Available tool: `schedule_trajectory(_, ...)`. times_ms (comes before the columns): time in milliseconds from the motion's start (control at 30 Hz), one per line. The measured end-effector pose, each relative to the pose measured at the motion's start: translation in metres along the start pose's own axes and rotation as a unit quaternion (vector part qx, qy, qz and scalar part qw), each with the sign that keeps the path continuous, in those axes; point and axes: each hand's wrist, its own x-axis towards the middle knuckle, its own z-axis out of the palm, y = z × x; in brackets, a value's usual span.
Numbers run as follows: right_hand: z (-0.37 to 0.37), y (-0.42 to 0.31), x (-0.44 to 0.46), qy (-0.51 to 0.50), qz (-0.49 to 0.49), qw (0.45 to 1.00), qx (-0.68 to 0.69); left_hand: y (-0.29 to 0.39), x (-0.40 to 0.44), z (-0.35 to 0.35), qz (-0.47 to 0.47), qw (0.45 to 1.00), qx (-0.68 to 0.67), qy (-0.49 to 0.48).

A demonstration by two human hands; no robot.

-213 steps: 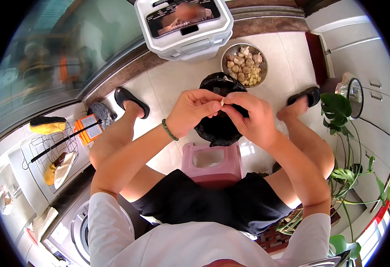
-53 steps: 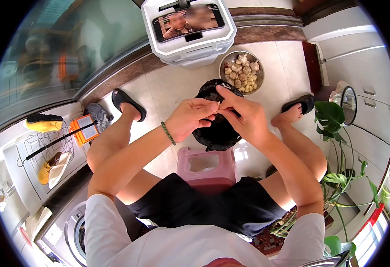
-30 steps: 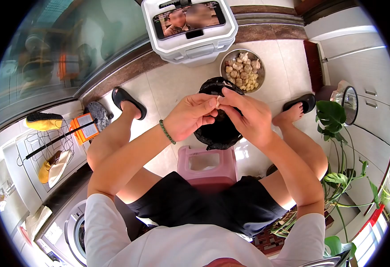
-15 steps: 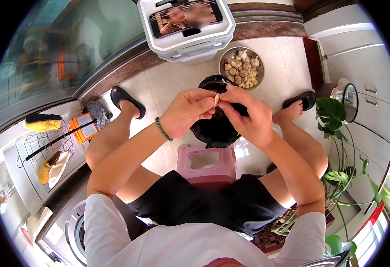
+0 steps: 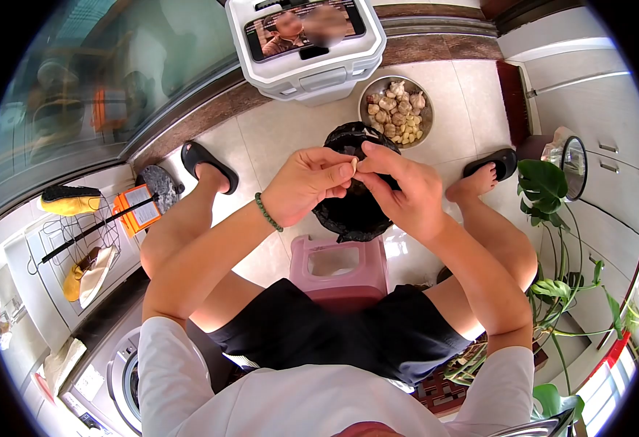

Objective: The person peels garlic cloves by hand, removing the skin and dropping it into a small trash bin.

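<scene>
A small pale garlic clove (image 5: 354, 166) is pinched between the thumb and forefinger of my left hand (image 5: 314, 182). From the other side, my right hand (image 5: 404, 186) is closed in a pinch, its fingertips at the clove's edge. Both hands hover over a bin lined with a black bag (image 5: 348, 224), whose contents are too dark to make out. Beyond them on the floor, a steel bowl (image 5: 429, 125) contains several whole garlic bulbs (image 5: 398, 102) and some peeled cloves (image 5: 409, 133).
A phone (image 5: 306, 29) lies on a white and grey box (image 5: 312, 79) past the bowl. Between my legs stands a pink stool (image 5: 339, 280). Leafy plants (image 5: 552, 288) are at the right, and a wire rack (image 5: 79, 237) with shoes is at the left.
My right fingertips have shifted slightly around the clove, and less of it shows between the fingers. My left hand has barely moved.
</scene>
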Motion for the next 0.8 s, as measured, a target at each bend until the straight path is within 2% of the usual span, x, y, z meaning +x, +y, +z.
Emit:
schedule_trajectory(267,-0.003,-0.002,-0.002,-0.033,0.017,0.999,-0.009,-0.003,-0.002,-0.004,-0.016,0.999,-0.031,-0.024)
schedule_trajectory(567,-0.002,-0.003,0.001,-0.020,0.022,1.000,0.001,0.003,-0.002,0.000,-0.013,1.000,0.012,-0.009)
schedule_trajectory(667,-0.002,-0.002,0.002,-0.031,-0.007,0.999,-0.032,0.005,-0.002,-0.001,-0.005,0.998,0.068,0.002)
schedule_trajectory(800,-0.002,-0.003,0.003,-0.014,0.014,1.000,-0.002,0.008,-0.003,-0.001,0.007,0.996,0.084,-0.026)
